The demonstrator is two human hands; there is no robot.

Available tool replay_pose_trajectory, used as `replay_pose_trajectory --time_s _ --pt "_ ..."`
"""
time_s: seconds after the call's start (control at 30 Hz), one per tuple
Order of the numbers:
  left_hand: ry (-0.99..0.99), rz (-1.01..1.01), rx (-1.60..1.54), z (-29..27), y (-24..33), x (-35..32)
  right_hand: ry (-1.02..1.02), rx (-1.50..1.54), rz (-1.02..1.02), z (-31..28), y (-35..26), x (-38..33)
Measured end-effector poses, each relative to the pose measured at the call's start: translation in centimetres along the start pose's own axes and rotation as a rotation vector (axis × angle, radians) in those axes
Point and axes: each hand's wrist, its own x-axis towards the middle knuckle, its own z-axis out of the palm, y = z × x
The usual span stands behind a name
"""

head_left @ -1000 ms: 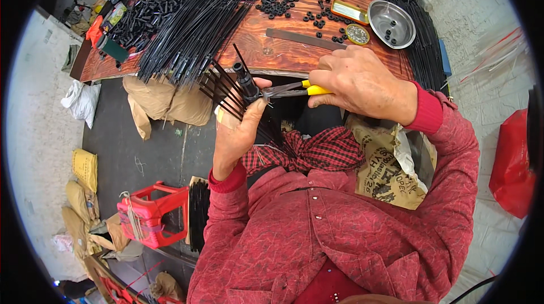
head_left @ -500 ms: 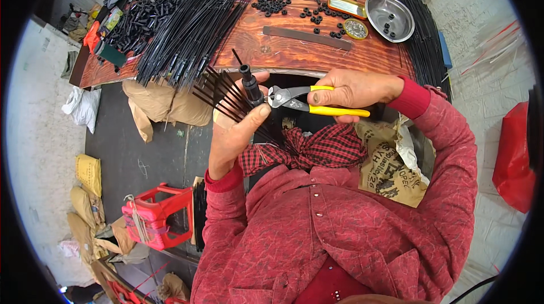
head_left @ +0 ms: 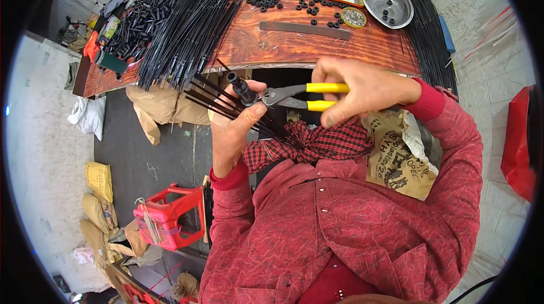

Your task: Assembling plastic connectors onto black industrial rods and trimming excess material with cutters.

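My left hand [head_left: 231,125] is closed around a bundle of thin black rods [head_left: 211,100]. Between its thumb and fingers stands a black stepped tubular fitting [head_left: 241,89], tilted up and to the left, with a thin rod poking out of its top. My right hand [head_left: 368,85] grips a pair of nippers [head_left: 292,94] by their yellow handles, thumb below and fingers above. The nippers' grey jaws touch or almost touch the fitting's lower end, beside my left thumb; whether they bite on a thin wire there is too small to tell.
Ahead, the wooden table [head_left: 243,49] carries a pile of long black rods [head_left: 192,20], loose black fittings [head_left: 136,32], a flat metal strip [head_left: 306,30], a steel bowl [head_left: 371,6] and a small round tin [head_left: 353,17]. A red stool [head_left: 170,219] lies tipped at lower left.
My right hand has turned on the handles, so its back faces up more and its thumb has dropped below them. The fitting in my left hand leans further left.
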Motion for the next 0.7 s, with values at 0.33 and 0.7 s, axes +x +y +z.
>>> replay_pose_trajectory --time_s 0.33,0.7 --pt "0.058 -0.017 0.036 0.3 0.2 -0.1 0.177 -0.361 -0.234 -0.4 -0.7 -1.3" --pt "0.026 -0.007 0.018 -0.9 -0.6 0.6 0.329 -0.519 -0.41 0.2 1.4 -0.6"
